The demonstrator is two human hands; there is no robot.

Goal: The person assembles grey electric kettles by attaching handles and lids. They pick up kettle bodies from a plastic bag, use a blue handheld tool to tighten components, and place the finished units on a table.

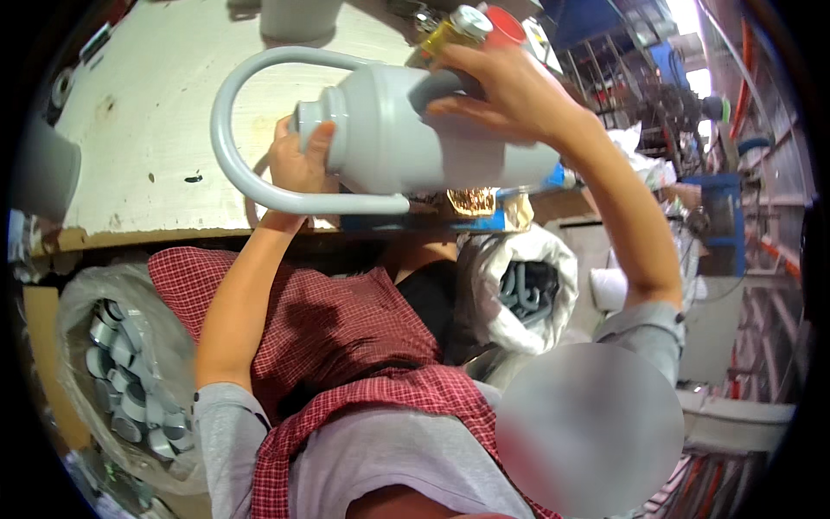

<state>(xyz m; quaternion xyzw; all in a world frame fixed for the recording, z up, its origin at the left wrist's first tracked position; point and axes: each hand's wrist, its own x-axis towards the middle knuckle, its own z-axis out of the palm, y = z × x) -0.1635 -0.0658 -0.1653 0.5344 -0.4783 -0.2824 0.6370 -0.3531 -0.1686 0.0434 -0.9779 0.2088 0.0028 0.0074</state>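
A light grey vacuum jug (389, 130) lies on its side above the table's front edge, its neck toward the left. A large grey loop handle (226, 130) curves around the neck end; its lower end lies along the jug's near side. My left hand (301, 160) is closed around the neck, thumb on top. Over the upper side of the body, my right hand (506, 91) is closed with thumb and fingers on either side of a dark grey curved piece (445, 86). Whether that piece is fixed to the jug I cannot tell.
The white table (147, 112) bears a grey cylinder (298, 17), a yellow bottle with a white cap (454, 35) and a red cup (504, 28). Below are a clear bag of grey curved parts (73, 320) and a white sack with grey handles (558, 259).
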